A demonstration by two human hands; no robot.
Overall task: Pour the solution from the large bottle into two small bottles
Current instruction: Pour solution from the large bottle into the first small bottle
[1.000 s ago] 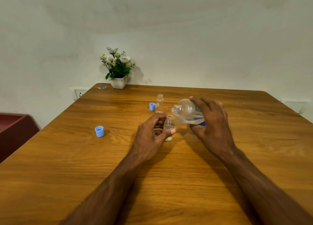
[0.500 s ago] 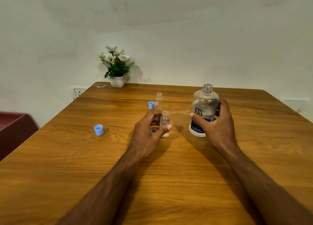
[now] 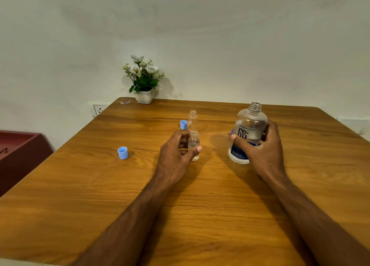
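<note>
The large bottle (image 3: 249,133) stands upright and uncapped on the wooden table (image 3: 100,195), gripped by the right hand (image 3: 264,151), thumb across the front label and fingers curled round the back. The label reads "re-nu" in dark letters, with a small line above it that looks like "BAUSCH + LOMB"; the white print on the blue band below is too small to read. The left hand (image 3: 176,155) curls round the near small bottle (image 3: 193,144), thumb tip on its right side; it is upright, open and holds some clear liquid. Just beyond that grip stands the far small bottle (image 3: 192,118), open, touching or almost touching a small blue cap (image 3: 183,124). A larger blue cap (image 3: 123,153) lies well left of the left hand. Bare wood separates the two hands and stretches toward the near edge. At the far edge sit a white flower pot (image 3: 144,95) and a small scrap (image 3: 125,102).
</note>
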